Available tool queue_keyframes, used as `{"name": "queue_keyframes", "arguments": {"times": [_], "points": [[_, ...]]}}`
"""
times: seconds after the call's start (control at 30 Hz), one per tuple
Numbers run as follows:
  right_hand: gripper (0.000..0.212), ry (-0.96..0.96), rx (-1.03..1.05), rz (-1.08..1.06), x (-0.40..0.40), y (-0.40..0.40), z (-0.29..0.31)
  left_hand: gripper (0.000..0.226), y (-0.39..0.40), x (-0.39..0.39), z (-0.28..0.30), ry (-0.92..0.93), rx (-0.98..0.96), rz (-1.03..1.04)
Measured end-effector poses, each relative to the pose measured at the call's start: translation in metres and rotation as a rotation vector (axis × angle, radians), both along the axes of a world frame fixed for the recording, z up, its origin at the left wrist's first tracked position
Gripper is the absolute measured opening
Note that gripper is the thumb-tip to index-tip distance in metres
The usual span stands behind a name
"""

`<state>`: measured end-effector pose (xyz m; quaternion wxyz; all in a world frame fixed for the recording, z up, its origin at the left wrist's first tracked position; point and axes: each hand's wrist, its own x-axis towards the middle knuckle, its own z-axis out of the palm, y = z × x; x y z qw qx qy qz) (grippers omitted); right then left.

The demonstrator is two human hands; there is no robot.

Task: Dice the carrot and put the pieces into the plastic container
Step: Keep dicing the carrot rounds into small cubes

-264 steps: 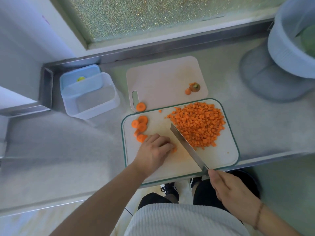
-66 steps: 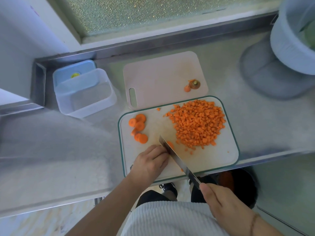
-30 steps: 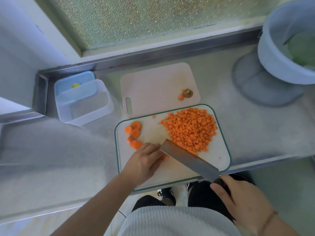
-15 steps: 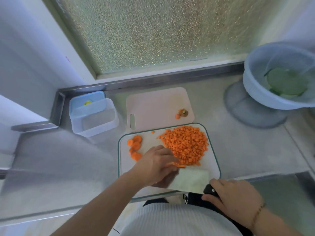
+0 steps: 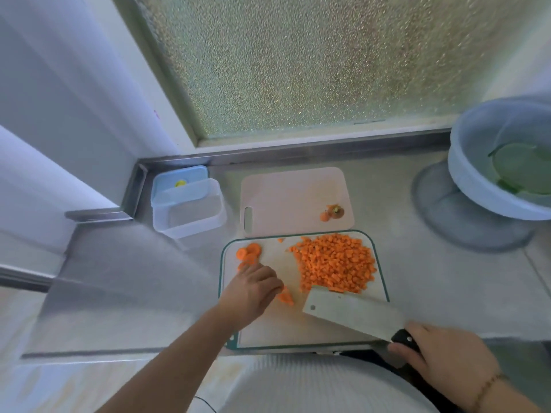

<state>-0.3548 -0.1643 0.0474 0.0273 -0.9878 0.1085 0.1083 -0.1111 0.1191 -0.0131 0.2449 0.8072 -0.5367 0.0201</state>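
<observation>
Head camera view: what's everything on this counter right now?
diced carrot: one pile, orange, on the green-rimmed board
carrot slices: a few, orange, that board's far left corner
green-rimmed board: one, white, near counter edge
plain board: one, pale, behind it
carrot top: one scrap, on the plain board
plastic container: one, clear, holding no carrot, far left
lid: one, blue, under the container
basin: one, pale blue, far right
cleaver: one, steel
left hand: by a carrot piece
right hand: holds the cleaver's handle

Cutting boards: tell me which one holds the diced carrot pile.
The green-rimmed cutting board nearest the person holds the diced carrot pile. The pink board behind it carries only the carrot top.
</observation>
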Motion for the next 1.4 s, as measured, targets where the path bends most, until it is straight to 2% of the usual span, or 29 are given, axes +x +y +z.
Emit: {"name": "queue_keyframes", "arguments": {"times": [0.1,0.23,0.3,0.37,0.43,0.5,0.57,0.63,0.73,0.83,0.93,1.03,1.07,1.13,1.17,1.2,1.27,1.4], "points": [[0.128,0.048,0.035,-0.058,-0.004,-0.006,0.000,0.020,0.004,-0.011,-0.011,0.007,0.065,-0.074],[0.118,-0.083,0.044,-0.076,-0.003,-0.009,0.004,0.014,0.003,-0.017,-0.020,0.023,0.056,-0.051],[0.103,-0.129,0.068,-0.031,0.002,-0.007,0.008,0.009,0.002,-0.020,-0.015,0.056,-0.037,0.027],[0.078,-0.152,0.087,0.008,0.009,-0.008,0.010,0.012,-0.005,-0.021,0.000,0.121,-0.177,0.199],[0.070,-0.236,0.061,0.032,0.013,-0.012,0.003,0.017,-0.020,-0.014,0.023,0.213,-0.245,0.307],[0.071,-0.311,0.048,0.101,0.016,-0.010,0.000,0.023,-0.036,-0.010,0.039,0.253,-0.131,0.210],[0.071,-0.350,0.027,0.177,0.020,-0.007,0.001,0.029,-0.052,-0.007,0.041,0.226,0.023,0.034],[0.072,-0.361,0.020,0.226,0.024,-0.005,0.000,0.027,-0.059,-0.007,0.037,0.172,0.078,-0.061],[0.069,-0.321,-0.017,0.236,0.025,-0.004,0.001,0.018,-0.063,-0.005,0.034,0.028,0.054,-0.109],[0.057,-0.284,-0.015,0.211,0.021,-0.003,0.003,0.019,-0.060,-0.004,0.032,-0.059,0.017,-0.095],[0.072,-0.059,0.039,0.080,0.019,0.001,0.018,0.019,-0.047,0.004,0.020,0.004,-0.067,0.065],[0.099,0.010,0.268,-0.213,0.012,0.004,0.020,0.020,-0.025,0.006,0.000,-0.005,-0.108,0.166],[0.099,0.025,0.500,-0.380,0.014,0.009,0.026,0.020,-0.018,0.003,-0.006,-0.038,-0.087,0.143],[0.076,0.037,1.105,-0.715,0.018,0.019,0.032,0.019,-0.010,-0.004,-0.017,-0.088,-0.019,0.056],[0.065,0.038,1.339,-0.824,0.021,0.025,0.035,0.019,-0.008,-0.007,-0.022,-0.095,0.011,0.021],[0.058,0.038,1.467,-0.902,0.025,0.028,0.036,0.019,-0.006,-0.011,-0.026,-0.087,0.031,0.005],[0.055,0.057,1.567,-0.958,0.032,0.035,0.038,0.017,-0.005,-0.017,-0.030,-0.039,0.031,0.023],[0.055,0.075,1.591,-0.997,0.044,0.046,0.041,0.015,-0.026,-0.025,-0.013,0.083,-0.046,0.137]]}}
